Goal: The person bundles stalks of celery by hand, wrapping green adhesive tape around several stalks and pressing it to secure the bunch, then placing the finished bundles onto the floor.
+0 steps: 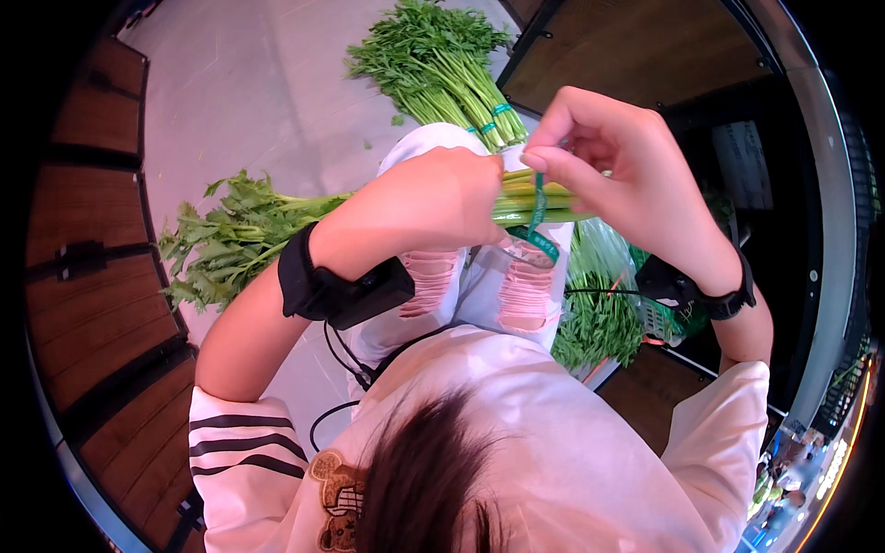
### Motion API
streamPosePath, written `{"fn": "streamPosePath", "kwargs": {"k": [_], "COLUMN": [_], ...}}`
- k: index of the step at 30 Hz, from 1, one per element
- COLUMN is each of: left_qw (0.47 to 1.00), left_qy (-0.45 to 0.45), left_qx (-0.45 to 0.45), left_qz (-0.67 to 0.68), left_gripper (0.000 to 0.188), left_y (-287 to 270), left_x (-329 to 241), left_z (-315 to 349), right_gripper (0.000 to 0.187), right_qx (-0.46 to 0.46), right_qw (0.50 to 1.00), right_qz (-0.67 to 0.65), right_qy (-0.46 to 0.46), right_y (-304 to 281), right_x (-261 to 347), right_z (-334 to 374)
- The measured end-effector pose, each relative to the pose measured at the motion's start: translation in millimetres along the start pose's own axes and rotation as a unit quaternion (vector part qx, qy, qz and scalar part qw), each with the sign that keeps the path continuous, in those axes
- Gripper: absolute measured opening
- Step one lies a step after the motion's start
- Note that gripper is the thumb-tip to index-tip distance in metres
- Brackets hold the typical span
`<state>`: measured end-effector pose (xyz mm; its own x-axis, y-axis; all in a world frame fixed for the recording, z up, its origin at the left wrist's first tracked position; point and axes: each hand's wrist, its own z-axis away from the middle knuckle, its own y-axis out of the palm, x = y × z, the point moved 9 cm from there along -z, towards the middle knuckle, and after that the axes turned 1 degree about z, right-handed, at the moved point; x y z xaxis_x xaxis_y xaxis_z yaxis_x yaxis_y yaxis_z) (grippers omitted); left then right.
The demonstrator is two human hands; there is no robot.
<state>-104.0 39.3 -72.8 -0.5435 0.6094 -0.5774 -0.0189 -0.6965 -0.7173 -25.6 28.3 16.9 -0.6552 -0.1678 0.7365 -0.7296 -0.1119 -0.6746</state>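
Observation:
A bunch of celery [241,232] lies crosswise over my knees, its leaves to the left and its pale stalk ends to the right. My left hand [450,195] is closed around the stalks, its fingers mostly out of sight beneath them. A narrow green printed tie [539,197] passes around the stalks near their cut ends, with a loose loop hanging below. At the top of this tie my right hand [604,157] pinches it between thumb and forefinger, the other fingers curled above the stalk ends.
Beyond my knees, more celery bundles [433,69] bound with green ties lie on the grey floor [249,83]. Loose leafy greens [597,318] with clear plastic and a green basket [659,321] sit by my right leg. Dark wooden panels [97,221] stand at both sides. Cables hang from my wrist devices.

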Motion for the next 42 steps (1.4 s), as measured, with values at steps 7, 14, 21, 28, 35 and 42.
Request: {"fn": "streamPosePath", "kwargs": {"k": [7,14,21,28,35,42], "left_qw": [0.989,0.969,0.973,0.957,0.976,0.941], "left_qy": [0.075,0.218,0.06,0.099,0.139,0.066], "left_qx": [0.005,-0.091,0.046,0.072,0.013,-0.007], "left_qz": [0.127,-0.073,-0.218,-0.263,-0.167,-0.332], "left_gripper": [0.067,0.069,0.066,0.058,0.051,0.063], "left_y": [15,21,20,30,18,27], "left_x": [-19,0,-35,-43,-52,-50], "left_z": [-18,-18,0,-31,-22,-12], "right_gripper": [0.013,0.019,0.014,0.014,0.016,0.015], "right_qx": [-0.057,-0.061,-0.082,-0.174,-0.191,-0.131], "right_qw": [0.998,0.996,0.996,0.981,0.979,0.991], "right_qz": [0.027,-0.061,-0.03,-0.065,-0.04,-0.01], "right_qy": [0.024,0.027,-0.029,-0.065,-0.064,-0.038], "right_y": [7,54,38,23,13,33], "right_x": [-48,-100,-76,-83,-86,-93], "right_z": [3,-14,12,17,19,33]}}
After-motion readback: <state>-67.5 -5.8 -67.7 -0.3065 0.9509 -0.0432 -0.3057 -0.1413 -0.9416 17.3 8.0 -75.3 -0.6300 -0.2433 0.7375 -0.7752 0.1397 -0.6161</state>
